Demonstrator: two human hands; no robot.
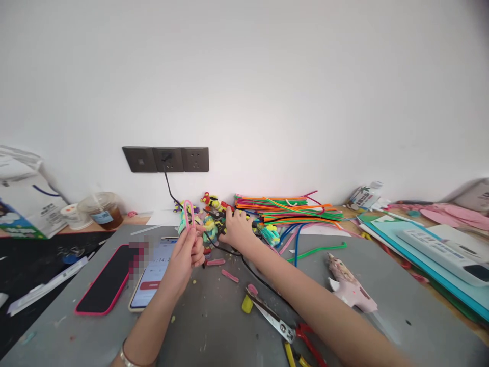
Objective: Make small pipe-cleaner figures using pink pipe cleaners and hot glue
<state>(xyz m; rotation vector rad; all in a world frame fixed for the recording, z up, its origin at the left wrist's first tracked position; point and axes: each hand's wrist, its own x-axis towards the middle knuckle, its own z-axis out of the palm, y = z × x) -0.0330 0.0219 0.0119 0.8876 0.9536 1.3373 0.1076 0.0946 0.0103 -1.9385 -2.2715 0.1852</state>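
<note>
My left hand (190, 250) is raised over the grey mat (214, 326) and pinches a pink pipe cleaner (188, 214) bent into a narrow loop that stands up from my fingers. My right hand (237, 228) reaches forward to the far edge of the mat and rests, fingers curled, on a cluster of small pipe-cleaner figures (209, 214) in yellow, green and red. What those fingers hold is hidden. A stack of pipe cleaners (286, 210) in several colours lies just right of that hand.
Two phones (109, 280) lie at the left. Wire cutters (275, 318) and red-handled pliers (309, 346) lie near my right forearm, a pink glue gun (349, 285) beside it. A black cable (171, 196) runs from the wall socket. Cups, boxes and coloured sheets sit at both sides.
</note>
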